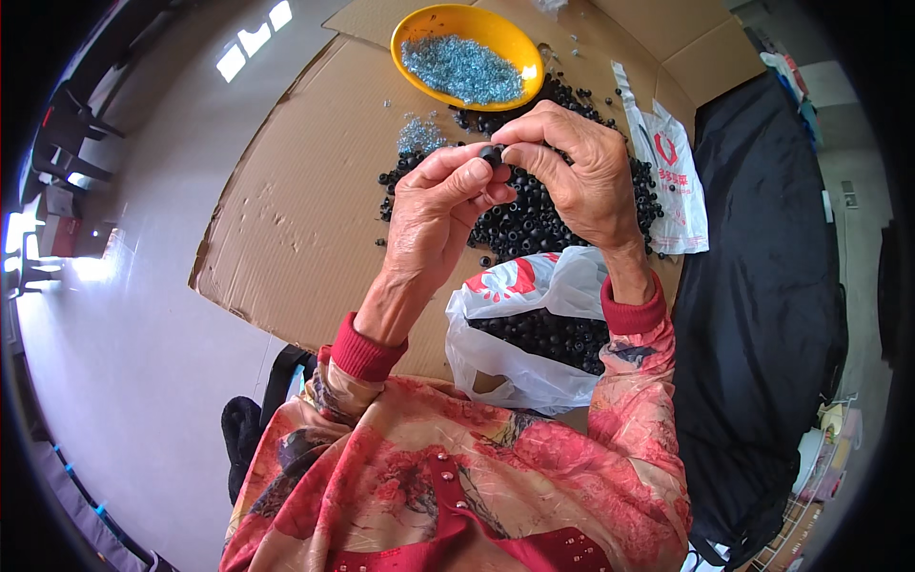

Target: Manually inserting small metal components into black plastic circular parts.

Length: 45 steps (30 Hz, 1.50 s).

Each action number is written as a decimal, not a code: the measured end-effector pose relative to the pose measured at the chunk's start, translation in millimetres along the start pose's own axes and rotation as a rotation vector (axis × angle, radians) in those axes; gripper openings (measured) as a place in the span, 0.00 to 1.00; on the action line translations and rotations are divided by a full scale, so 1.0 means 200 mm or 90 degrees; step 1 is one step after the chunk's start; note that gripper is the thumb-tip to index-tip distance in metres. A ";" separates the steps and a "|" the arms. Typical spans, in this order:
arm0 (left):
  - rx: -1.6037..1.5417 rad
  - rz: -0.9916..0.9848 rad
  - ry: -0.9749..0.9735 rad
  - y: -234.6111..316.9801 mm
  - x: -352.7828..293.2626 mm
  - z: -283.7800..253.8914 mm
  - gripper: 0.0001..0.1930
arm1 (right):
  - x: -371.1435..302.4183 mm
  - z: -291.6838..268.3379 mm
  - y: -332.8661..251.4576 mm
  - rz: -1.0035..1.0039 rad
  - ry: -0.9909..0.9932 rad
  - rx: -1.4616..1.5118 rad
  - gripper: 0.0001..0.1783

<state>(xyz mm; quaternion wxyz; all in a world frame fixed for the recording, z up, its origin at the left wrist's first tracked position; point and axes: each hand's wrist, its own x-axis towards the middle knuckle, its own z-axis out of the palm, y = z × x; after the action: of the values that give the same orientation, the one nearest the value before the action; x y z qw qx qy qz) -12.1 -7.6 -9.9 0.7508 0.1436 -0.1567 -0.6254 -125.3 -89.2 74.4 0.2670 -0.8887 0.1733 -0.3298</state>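
Observation:
My left hand (440,205) and my right hand (581,172) meet fingertip to fingertip above the cardboard, both pinching one small black ring-shaped part (492,153). Beneath them lies a loose heap of the same black parts (519,224). A yellow bowl (410,38) full of small silvery metal pieces stands at the far edge, and a little heap of those metal pieces (419,133) lies beside the black heap. In front of me an open white plastic bag (534,377) holds more black parts.
A flattened cardboard sheet (295,229) covers the pale floor. An empty white bag with red print (672,176) lies to the right. A dark cloth (772,286) lies further right. Dark chairs (67,133) stand at the far left.

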 end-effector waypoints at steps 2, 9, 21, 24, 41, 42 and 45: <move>0.017 0.000 0.006 0.00 0.00 0.01 0.12 | 0.00 0.00 0.00 -0.062 0.012 -0.084 0.03; 0.007 -0.055 0.002 0.03 -0.01 0.03 0.13 | -0.01 -0.02 0.01 -0.062 -0.004 -0.077 0.03; -0.042 -0.076 -0.018 0.02 -0.01 0.02 0.12 | -0.04 -0.01 0.01 0.019 0.008 0.059 0.05; -0.047 -0.082 -0.009 0.03 -0.01 0.02 0.12 | -0.04 0.00 0.00 0.082 0.025 0.128 0.05; -0.064 -0.082 0.041 -0.01 -0.03 0.04 0.12 | -0.12 0.11 0.02 -0.182 0.146 -0.231 0.16; -0.072 -0.083 0.043 -0.02 -0.03 0.04 0.12 | -0.12 0.11 0.02 -0.180 0.149 -0.233 0.16; -0.070 -0.085 0.049 -0.02 -0.04 0.05 0.13 | -0.13 0.11 0.04 -0.212 0.146 -0.217 0.16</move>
<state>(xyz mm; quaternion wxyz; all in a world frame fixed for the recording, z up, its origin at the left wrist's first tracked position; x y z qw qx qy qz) -20.8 -0.8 -2.8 0.7197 0.1361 -0.0829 -0.6758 -129.9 -75.0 42.8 0.0339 -0.8941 0.1068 -0.4335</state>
